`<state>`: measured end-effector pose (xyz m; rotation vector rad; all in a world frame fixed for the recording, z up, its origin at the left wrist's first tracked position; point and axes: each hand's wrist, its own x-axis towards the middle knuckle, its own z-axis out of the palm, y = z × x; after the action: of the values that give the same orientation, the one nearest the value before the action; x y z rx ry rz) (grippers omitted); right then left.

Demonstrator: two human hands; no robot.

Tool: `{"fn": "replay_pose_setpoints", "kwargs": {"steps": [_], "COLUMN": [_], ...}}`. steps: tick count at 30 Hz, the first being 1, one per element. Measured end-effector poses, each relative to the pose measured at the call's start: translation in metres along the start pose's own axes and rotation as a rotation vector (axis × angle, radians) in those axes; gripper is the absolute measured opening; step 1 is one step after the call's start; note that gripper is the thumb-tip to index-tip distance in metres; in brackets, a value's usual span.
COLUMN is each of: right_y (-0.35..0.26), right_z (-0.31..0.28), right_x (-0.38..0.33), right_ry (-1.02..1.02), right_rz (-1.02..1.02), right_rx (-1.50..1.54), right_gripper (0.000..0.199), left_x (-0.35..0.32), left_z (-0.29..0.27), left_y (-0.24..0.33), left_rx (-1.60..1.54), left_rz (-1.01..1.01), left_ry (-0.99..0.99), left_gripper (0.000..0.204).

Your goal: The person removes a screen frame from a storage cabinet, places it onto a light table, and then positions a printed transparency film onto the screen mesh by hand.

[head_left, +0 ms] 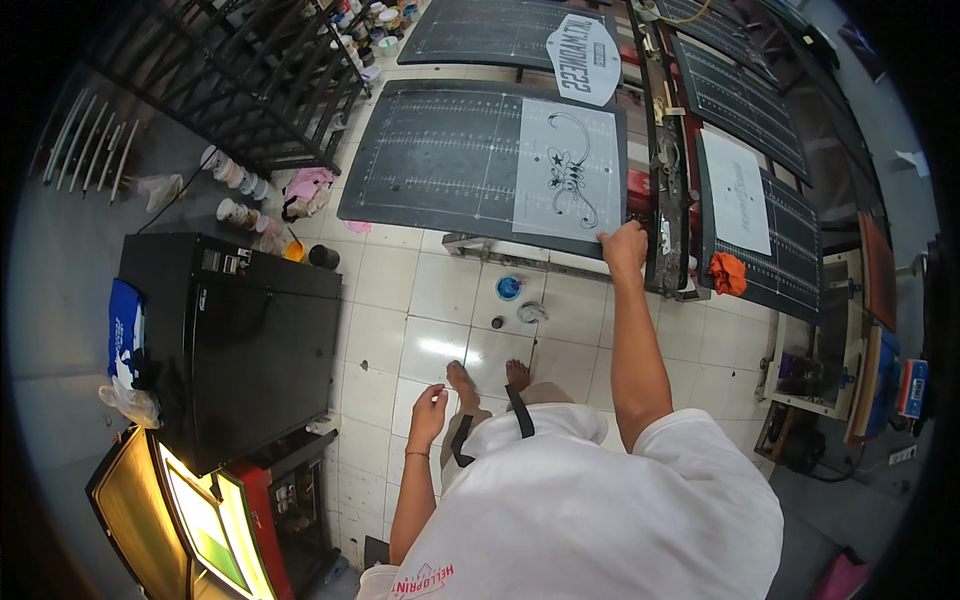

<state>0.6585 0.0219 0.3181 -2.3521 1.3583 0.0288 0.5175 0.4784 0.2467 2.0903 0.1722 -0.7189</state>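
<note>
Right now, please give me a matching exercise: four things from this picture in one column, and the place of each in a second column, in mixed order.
Things:
1. right hand
2. left hand
3. orange cloth
4. blue round lid

Places:
A. on the white floor tiles
B. on the lower right corner of the printed sheet
C. held free beside the body, above the floor
D. on the dark board at the right

Pairs: 1-B, 2-C, 3-D, 4-A

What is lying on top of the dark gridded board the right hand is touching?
A white sheet with a black swirl design lies on the board; right hand touches its corner. The board beneath the sheet is covered.
</note>
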Motion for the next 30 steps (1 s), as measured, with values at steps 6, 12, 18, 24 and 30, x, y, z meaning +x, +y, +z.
{"fn": "replay_pose_setpoints", "kwargs": {"steps": [6,12,18,24,30], "right_y": [-0.007,-0.011,-0.015,-0.017,-0.02], "right_z": [-0.002,0.007,-0.006,0.005,0.003], "right_x": [-0.004,0.005,0.002,0.011,0.013], "right_ry": [-0.005,-0.043,-0.078,0.018,-0.07], "right_rz": [0.056,0.121,0.145,0.237,0.22], "right_rx": [0.002,0.039,0.014,0.06,0.098], "right_gripper": [0.064,0.048,0.046,0.042,0.046], "left_x": [-0.005,-0.009,-0.004,0.024,0.038], "left_z": [0.017,0.019,0.013,0.021,0.025], "left_y": [0.011,-0.011,-0.016,0.006,0.009], "left_rx": [0.054,0.073,0.077,0.058,0.098], "left_rz": [0.018,-0.008,0.02,0.13,0.144], "left_ry": [-0.041,-0.057,-0.071,-0.145,-0.183], "left_gripper": [0.039,0.04,0.04,0.04,0.041]}}
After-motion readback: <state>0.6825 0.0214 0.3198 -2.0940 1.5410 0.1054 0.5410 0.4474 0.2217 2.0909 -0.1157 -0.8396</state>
